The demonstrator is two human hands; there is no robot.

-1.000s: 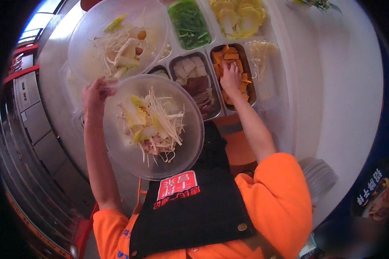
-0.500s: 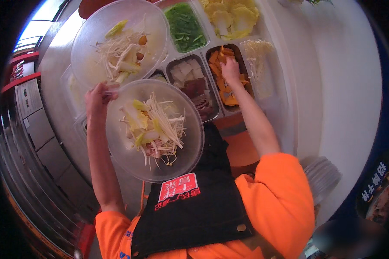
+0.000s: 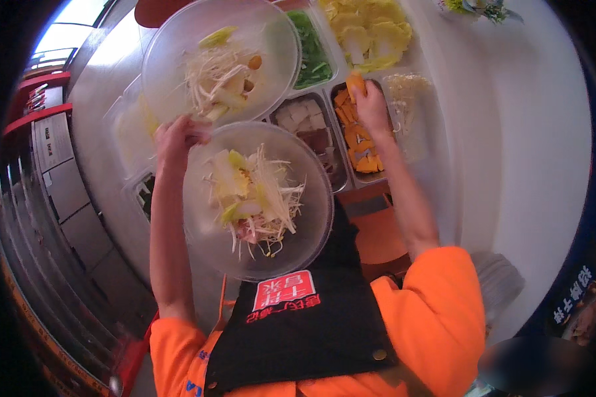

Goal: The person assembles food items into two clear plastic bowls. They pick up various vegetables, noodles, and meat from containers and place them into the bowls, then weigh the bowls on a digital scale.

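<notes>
My left hand point(image 3: 179, 135) grips with curled fingers the far-left rim of the bowl point(image 3: 258, 198), held above the counter's near edge, while my right hand point(image 3: 371, 106) pinches an orange slice point(image 3: 355, 83) over the tray point(image 3: 361, 142).

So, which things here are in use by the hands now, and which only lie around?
In use:
- left hand holding the clear bowl of sprouts
- right hand taking an orange slice from its tray

Lying about:
- second bowl
- green vegetable tray
- yellow leaves
</notes>
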